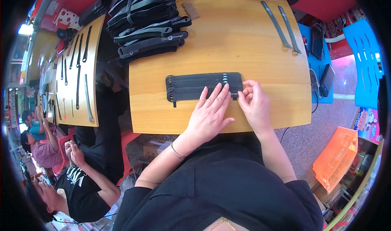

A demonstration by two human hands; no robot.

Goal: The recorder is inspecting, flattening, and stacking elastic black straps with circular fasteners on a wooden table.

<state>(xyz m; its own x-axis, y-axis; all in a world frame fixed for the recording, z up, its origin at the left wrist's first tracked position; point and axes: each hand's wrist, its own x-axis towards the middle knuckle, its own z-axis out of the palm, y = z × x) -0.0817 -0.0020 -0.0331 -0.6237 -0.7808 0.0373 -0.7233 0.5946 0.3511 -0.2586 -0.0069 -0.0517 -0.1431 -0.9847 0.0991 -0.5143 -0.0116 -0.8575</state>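
Several black straps [191, 84] with holed, rounded left ends lie overlapped in a neat row on the wooden table [220, 35]. White marks show near their right ends. Pressed flat across the right half of the row is my left hand [209, 111], its fingers stretched out and thumb apart. At the row's right end my right hand [255, 105] has its thumb and index finger closed on the edge of a strap. Small dark tabs stick out below the row; exactly what they belong to I cannot make out.
A tall pile of bundled black and grey straps [142, 27] stands at the far left, beside a small brown piece [190, 10]. Two grey straps [277, 25] lie far right. An orange basket [336, 157] is at right. Another person [81, 182] sits at the left by a second table [79, 84].
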